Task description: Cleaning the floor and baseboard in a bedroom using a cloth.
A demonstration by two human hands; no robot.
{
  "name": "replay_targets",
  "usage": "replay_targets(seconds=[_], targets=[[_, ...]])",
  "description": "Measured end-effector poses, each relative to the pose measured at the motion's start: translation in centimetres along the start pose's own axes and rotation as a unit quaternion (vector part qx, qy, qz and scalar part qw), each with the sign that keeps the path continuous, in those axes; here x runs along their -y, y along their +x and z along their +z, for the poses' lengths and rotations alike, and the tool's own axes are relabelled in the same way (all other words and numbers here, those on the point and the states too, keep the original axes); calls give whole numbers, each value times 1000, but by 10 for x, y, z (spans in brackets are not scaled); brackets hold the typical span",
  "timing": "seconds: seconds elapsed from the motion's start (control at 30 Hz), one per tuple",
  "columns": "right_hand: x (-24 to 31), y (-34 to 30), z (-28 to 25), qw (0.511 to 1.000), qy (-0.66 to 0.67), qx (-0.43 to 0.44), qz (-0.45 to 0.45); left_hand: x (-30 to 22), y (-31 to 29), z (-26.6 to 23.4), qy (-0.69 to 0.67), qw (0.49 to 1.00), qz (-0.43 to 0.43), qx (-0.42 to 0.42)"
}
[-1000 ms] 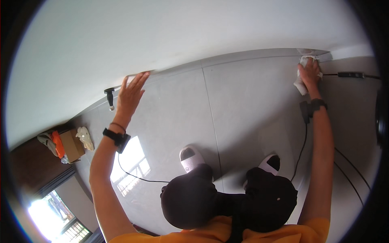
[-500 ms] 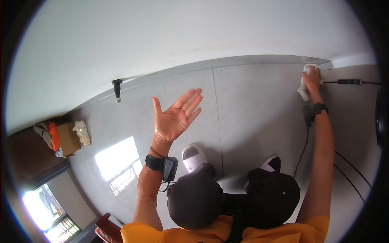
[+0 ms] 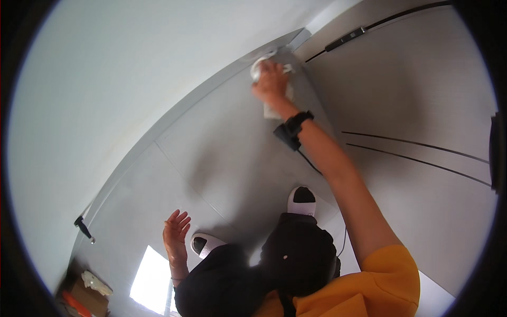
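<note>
Head view. We see the right hand (image 3: 272, 82) over a white cloth (image 3: 271, 112) on the far floor (image 3: 142, 190), beside the skirting (image 3: 300, 39); blur keeps us from telling whether its grip pinches. The left hand (image 3: 176, 232), near left, is loosely spread, empty. Uneven pressure, we judge, could let the cloth bunch or slip.

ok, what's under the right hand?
A white cloth, poking out around the right hand. The cloth directly beneath the hand, and whatever the cloth itself covers, can't be seen.
</note>
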State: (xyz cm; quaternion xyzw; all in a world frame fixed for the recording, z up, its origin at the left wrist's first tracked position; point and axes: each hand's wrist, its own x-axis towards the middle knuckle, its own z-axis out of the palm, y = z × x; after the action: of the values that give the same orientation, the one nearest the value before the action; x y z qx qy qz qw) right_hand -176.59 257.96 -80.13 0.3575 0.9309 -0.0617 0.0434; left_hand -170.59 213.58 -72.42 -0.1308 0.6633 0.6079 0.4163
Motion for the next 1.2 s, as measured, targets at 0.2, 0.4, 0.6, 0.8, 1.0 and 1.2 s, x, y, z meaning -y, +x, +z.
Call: replay_targets(seconds=[0.2,0.4,0.6,0.8,1.0,1.2], targets=[[45,-90,21,954,146,-27,-259,-19,19,26,-428,887,-71,155],[-18,-92,-15,852,500,108,-109,-49,49,53,-456,857,-96,219],[-39,-100,-22,799,574,178,22,-52,55,47,-459,844,-61,272],[-42,-109,-17,784,583,209,47,-56,51,47,-440,857,-36,267],[-44,-109,-13,795,570,202,38,-57,47,47,-438,859,-35,262],[-46,-111,-9,796,571,201,33,-56,47,49,-422,868,-25,261]])
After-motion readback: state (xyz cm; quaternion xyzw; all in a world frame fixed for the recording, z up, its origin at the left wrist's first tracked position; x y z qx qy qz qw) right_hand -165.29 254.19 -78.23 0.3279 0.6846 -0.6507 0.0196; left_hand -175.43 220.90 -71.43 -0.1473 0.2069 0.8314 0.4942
